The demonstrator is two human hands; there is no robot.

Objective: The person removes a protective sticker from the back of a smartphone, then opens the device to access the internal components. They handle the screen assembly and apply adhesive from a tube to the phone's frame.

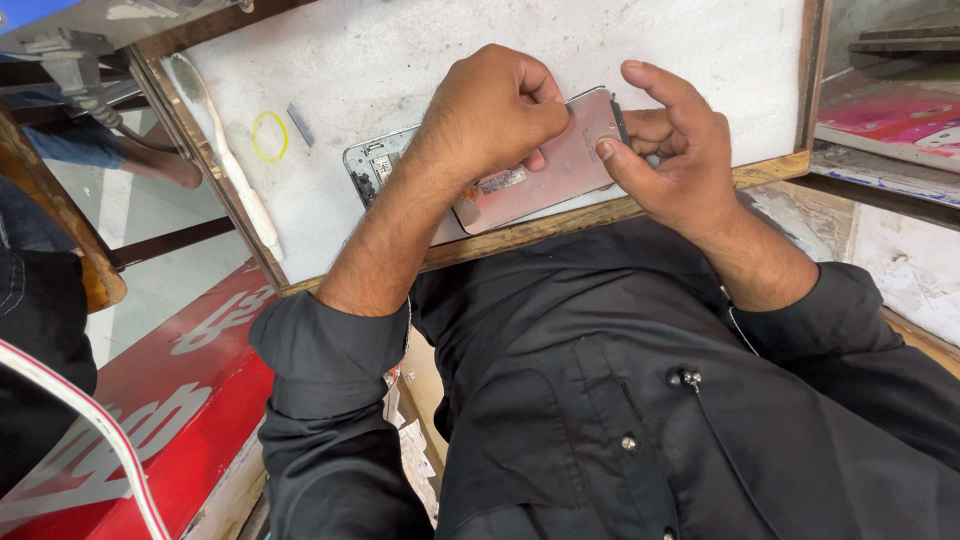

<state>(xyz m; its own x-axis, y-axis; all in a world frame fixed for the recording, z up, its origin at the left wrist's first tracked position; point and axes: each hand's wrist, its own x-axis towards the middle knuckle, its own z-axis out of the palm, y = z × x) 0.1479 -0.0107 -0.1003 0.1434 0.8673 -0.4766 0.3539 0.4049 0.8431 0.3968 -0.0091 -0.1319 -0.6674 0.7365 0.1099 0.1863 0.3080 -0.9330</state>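
Black shirt (pixel 600 400); both hands pinch pink phone panel (pixel 560 165).

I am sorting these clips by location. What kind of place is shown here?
Probably a small phone repair stall. Both hands, left hand and right hand, work on an opened phone at a worn white worktop, with a loose yellow ring nearby.

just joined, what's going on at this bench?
A person in a black shirt is working on an opened phone lying on a white worktop. The left hand is curled into a fist pressing on the pinkish back panel, while the right hand grips the phone's right edge with fingertips and thumb. The metal inner frame shows at the left end. A yellow rubber band and a white toothbrush lie farther left, untouched.
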